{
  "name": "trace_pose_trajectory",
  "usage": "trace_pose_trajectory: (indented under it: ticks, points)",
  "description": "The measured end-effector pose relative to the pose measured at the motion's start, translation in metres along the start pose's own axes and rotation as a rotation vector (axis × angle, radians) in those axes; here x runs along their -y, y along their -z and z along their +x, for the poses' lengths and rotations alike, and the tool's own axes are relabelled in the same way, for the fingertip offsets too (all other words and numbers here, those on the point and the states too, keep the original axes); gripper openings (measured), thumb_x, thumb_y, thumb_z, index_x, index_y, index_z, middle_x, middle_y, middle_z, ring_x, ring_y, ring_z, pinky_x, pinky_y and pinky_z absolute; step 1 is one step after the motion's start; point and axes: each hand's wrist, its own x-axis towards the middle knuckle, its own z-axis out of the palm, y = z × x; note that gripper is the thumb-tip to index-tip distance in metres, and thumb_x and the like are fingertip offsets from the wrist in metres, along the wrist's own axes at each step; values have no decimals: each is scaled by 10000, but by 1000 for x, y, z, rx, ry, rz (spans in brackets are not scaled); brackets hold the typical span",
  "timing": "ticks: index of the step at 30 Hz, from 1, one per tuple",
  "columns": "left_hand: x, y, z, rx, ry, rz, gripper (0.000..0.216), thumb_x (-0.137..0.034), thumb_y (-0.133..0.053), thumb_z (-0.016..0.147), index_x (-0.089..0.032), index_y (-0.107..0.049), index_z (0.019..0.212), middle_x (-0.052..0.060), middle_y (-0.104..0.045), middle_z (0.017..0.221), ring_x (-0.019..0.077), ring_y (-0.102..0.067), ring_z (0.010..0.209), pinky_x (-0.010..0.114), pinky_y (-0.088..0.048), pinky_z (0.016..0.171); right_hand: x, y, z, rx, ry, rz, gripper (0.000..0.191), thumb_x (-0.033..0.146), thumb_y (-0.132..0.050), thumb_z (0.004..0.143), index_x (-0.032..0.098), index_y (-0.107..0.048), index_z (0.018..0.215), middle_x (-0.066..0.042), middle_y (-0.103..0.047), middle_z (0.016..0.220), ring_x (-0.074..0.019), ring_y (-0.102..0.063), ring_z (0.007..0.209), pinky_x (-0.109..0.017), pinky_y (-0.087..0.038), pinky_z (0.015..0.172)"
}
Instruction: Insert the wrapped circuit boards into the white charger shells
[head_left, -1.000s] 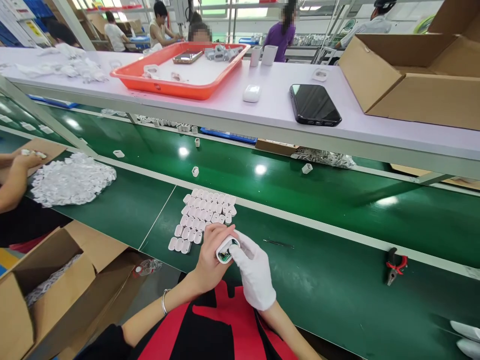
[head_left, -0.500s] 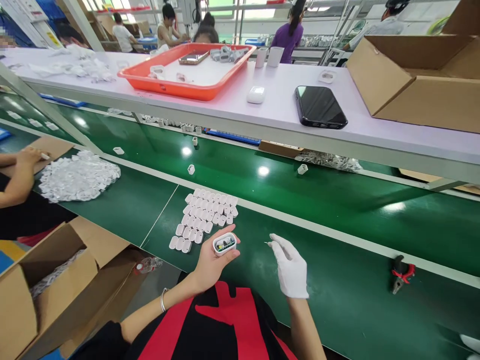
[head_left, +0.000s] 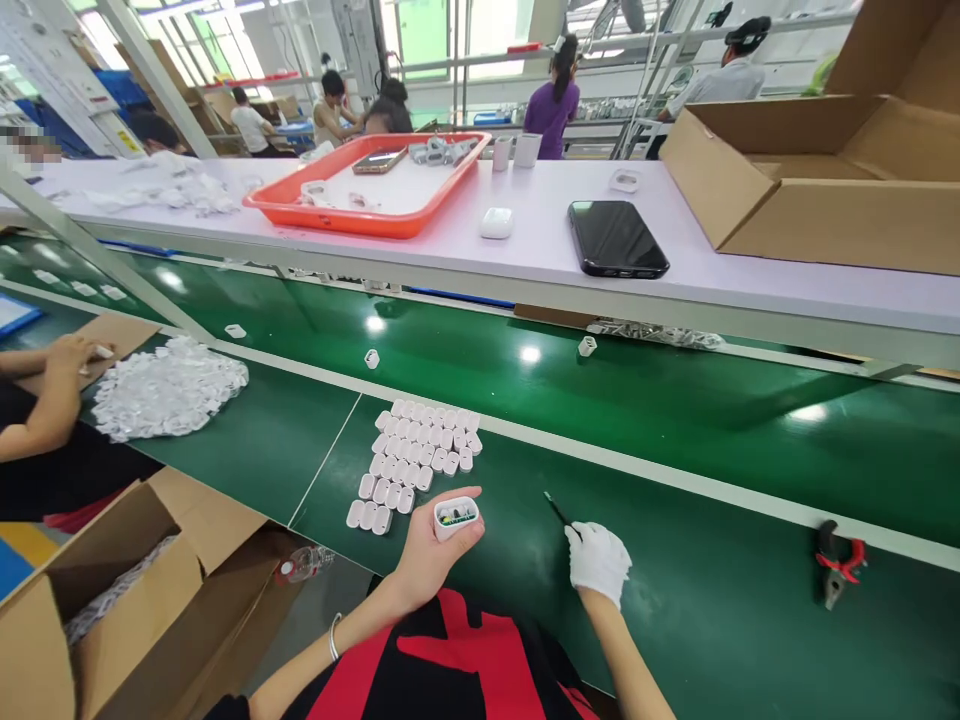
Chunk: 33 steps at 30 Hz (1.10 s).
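My left hand (head_left: 431, 548) is closed around a white plastic charger housing (head_left: 456, 518). Its open end faces up, showing a green circuit board and small components inside. On my right hand (head_left: 598, 562) is a white glove, and its fingers pinch a thin dark stick-like tool (head_left: 556, 508) that points up and to the left, its exact kind too small to make out. The tool is over the green bench, apart from the housing. Just beyond my left hand, many similar white housings (head_left: 405, 450) stand in close rows.
Red-handled pliers (head_left: 840, 565) lie at the right. A heap of white parts (head_left: 176, 390) is on the left, near another person's hands (head_left: 71, 355). The shelf (head_left: 540, 250) ahead bears an orange tray (head_left: 405, 222), a phone (head_left: 616, 238) and a cardboard box (head_left: 847, 225). Another carton (head_left: 142, 590) is lower left.
My right hand has moved slightly down and right, turned over, and now shows a dark tool where only a thin pale tip showed. My left hand still holds the housing. The view has tilted up.
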Motion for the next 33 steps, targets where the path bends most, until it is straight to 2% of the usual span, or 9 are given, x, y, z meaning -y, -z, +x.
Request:
trace_pose_trajectory:
  ticks: [3, 6, 8, 9, 12, 15, 23, 33]
  points:
    - [3, 1, 2, -15, 28, 28, 467, -463, -743, 688, -132, -692, 1014, 34, -609, 728, 129, -511, 651, 240, -436, 591, 11, -7, -7, 37, 54, 130, 349, 438, -432, 801, 191, -646, 678, -123, -644, 668, -276, -615, 697, -413, -477, 666]
    - [4, 4, 3, 11, 37, 71, 440, -415, -752, 691, -143, -694, 1031, 45, -627, 790, 138, -527, 693, 251, -442, 639, 39, 2, -16, 94, 131, 256, 441, 492, -422, 829, 156, -657, 992, -71, -675, 727, -212, -639, 671, -331, -503, 625]
    - [4, 6, 3, 28, 31, 123, 430, -373, -758, 691, -158, -689, 1057, 51, -636, 848, 153, -545, 750, 264, -445, 694, 65, 21, -26, 108, 288, 327, 481, 474, -443, 854, 167, -598, 1191, -58, -690, 833, -189, -641, 722, -316, -499, 655]
    - [4, 7, 3, 35, 28, 151, 430, -355, -758, 693, -167, -685, 1072, 50, -634, 865, 157, -549, 770, 268, -443, 712, 78, 34, -31, 102, 414, 343, 460, 449, -440, 875, 194, -588, 1228, -50, -689, 852, -183, -633, 726, -317, -488, 659]
    - [4, 9, 3, 54, 15, 217, 430, -332, -745, 709, -183, -672, 1105, 44, -625, 874, 161, -552, 784, 275, -440, 724, 116, 72, -46, 69, 799, 207, 315, 372, -448, 909, 287, -681, 1104, -5, -675, 741, -155, -594, 648, -312, -417, 657]
    - [4, 7, 2, 56, -13, 277, 413, -335, -722, 728, -188, -668, 1110, 52, -630, 900, 176, -561, 815, 294, -443, 750, 139, 90, -54, -30, 964, 54, 237, 337, -491, 912, 295, -723, 939, 25, -684, 663, -123, -563, 578, -304, -332, 642]
    - [2, 5, -2, 103, -88, 405, 430, -314, -716, 727, -214, -656, 1141, 65, -656, 986, 212, -581, 894, 346, -453, 826, 153, 83, -54, -210, 1007, -101, 387, 337, -404, 971, 237, -691, 732, 39, -651, 550, -94, -488, 485, -321, -217, 607]
    - [-1, 7, 1, 148, -108, 449, 416, -304, -704, 744, -217, -649, 1148, 50, -639, 915, 199, -576, 852, 319, -457, 767, 158, 83, -53, -225, 982, -127, 438, 334, -374, 983, 232, -687, 694, 38, -622, 508, -99, -472, 487, -319, -202, 619]
